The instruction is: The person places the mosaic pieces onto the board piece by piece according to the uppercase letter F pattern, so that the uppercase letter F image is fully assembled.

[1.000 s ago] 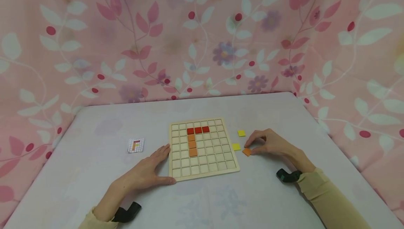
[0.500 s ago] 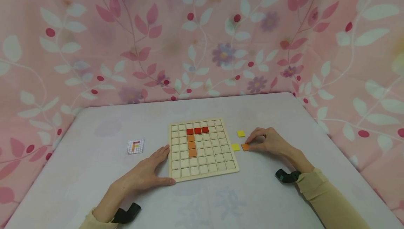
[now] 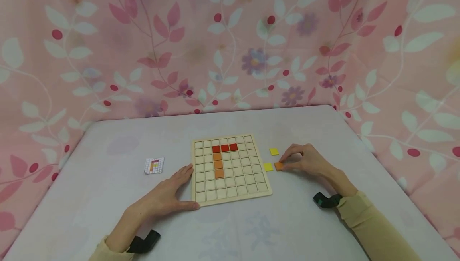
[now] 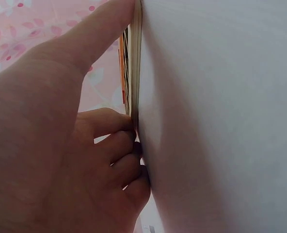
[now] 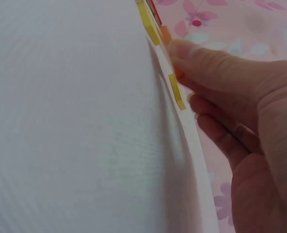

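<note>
A pale wooden grid board (image 3: 244, 181) lies on the table. Three red tiles (image 3: 225, 148) form a row on it, and a column of three orange tiles (image 3: 218, 164) runs down from the row's left end. My left hand (image 3: 161, 199) touches the board's left side with its fingers and the front left corner with its thumb. To the right of the board, my right hand (image 3: 309, 163) pinches a loose orange tile (image 3: 278, 166) between thumb and forefinger. The right wrist view shows this orange tile (image 5: 166, 34) partly hidden by the thumb.
One yellow tile (image 3: 268, 167) lies by the board's right edge, and another yellow tile (image 3: 274, 152) is farther back. A small pattern card (image 3: 154, 166) rests left of the board. A floral curtain (image 3: 230, 53) hangs behind the white-covered table (image 3: 237, 233).
The loose orange tile has turned from a slanted position to squarer with the board and shifted slightly away from me. My right fingers have drawn closer on it. The left hand stays put.
</note>
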Motion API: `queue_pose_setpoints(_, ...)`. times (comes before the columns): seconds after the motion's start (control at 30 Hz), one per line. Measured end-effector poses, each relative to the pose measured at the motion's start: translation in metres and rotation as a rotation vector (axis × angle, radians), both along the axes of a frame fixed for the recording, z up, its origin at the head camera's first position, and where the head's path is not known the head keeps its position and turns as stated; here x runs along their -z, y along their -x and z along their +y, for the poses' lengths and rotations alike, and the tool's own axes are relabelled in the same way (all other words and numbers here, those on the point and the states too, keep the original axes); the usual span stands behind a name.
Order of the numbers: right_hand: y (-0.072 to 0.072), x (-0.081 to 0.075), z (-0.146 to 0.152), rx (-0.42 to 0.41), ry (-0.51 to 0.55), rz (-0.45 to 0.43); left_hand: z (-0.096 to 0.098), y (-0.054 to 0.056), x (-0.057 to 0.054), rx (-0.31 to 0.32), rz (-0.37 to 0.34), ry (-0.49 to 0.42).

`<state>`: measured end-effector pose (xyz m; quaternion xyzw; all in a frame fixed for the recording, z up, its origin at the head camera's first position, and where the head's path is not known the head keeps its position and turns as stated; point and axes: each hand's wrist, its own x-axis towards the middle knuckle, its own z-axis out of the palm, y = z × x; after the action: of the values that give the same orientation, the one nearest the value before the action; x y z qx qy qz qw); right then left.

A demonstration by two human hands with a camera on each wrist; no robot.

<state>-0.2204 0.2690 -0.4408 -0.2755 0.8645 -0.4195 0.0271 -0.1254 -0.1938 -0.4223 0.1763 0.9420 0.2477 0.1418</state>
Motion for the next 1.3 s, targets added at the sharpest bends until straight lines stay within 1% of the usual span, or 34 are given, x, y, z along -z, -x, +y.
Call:
queue_pose_setpoints(0.17, -0.001, -0.003, 0.000, -0.006, 0.017, 0.037, 0.000, 0.001, -0.001, 0.003, -0.001, 0.002)
queue_pose_setpoints(0.23, -0.004, -0.006, -0.003, 0.003, 0.013, 0.034, 0.000, 0.001, -0.001, 0.004, -0.004, 0.002)
queue_pose_setpoints(0.4, -0.006, -0.007, -0.008, -0.009, 0.014, 0.081, 0.000, 0.000, -0.001, 0.002, -0.012, 0.000)
queue_pose_setpoints(0.47, -0.003, -0.003, -0.010, -0.028, 0.035, 0.100, 0.000, 0.000, -0.001, 0.000, -0.012, 0.002)
queue_pose_setpoints(0.7, -0.002, -0.003, -0.030, -0.059, 0.076, 0.102, 0.000, 0.001, 0.000, -0.001, -0.012, 0.007)
queue_pose_setpoints(0.93, 0.000, -0.006, -0.052, -0.116, 0.135, 0.123, 0.000, 0.000, 0.001, -0.002, -0.010, 0.000)
queue_pose_setpoints(1.07, 0.000, -0.004, -0.066, -0.117, 0.156, 0.112, 0.000, 0.000, 0.002, -0.001, -0.006, -0.001)
queue_pose_setpoints(1.3, 0.001, -0.002, -0.090, -0.136, 0.176, 0.124, 0.000, 0.000, 0.002, 0.000, 0.003, 0.001)
